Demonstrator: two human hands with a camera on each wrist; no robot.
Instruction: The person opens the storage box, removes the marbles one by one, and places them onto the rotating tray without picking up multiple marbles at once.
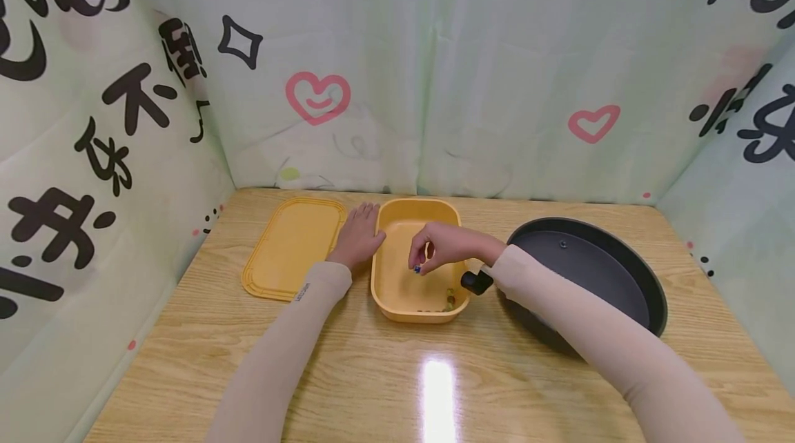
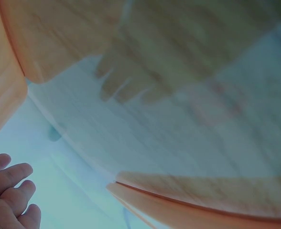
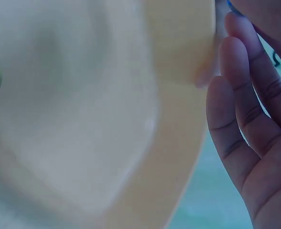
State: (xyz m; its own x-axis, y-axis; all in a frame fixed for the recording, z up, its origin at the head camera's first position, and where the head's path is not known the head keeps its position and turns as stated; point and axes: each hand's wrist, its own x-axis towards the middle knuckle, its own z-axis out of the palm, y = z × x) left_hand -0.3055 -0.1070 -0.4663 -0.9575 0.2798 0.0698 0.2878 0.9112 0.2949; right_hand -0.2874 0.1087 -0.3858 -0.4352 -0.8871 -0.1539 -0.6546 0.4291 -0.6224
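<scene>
Blue piece [image 1: 417,268] in right fingers [image 3: 235,64], head view clearest

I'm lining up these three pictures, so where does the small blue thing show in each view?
Head: the small blue thing is below and slightly right of centre, pinched in the right hand over the yellow tub.
Left wrist: not visible.
Right wrist: only a sliver of it shows, at the top edge, right of centre.
Shared landmark: the yellow tub, clear in the head view and blurred across much of the right wrist view.
</scene>
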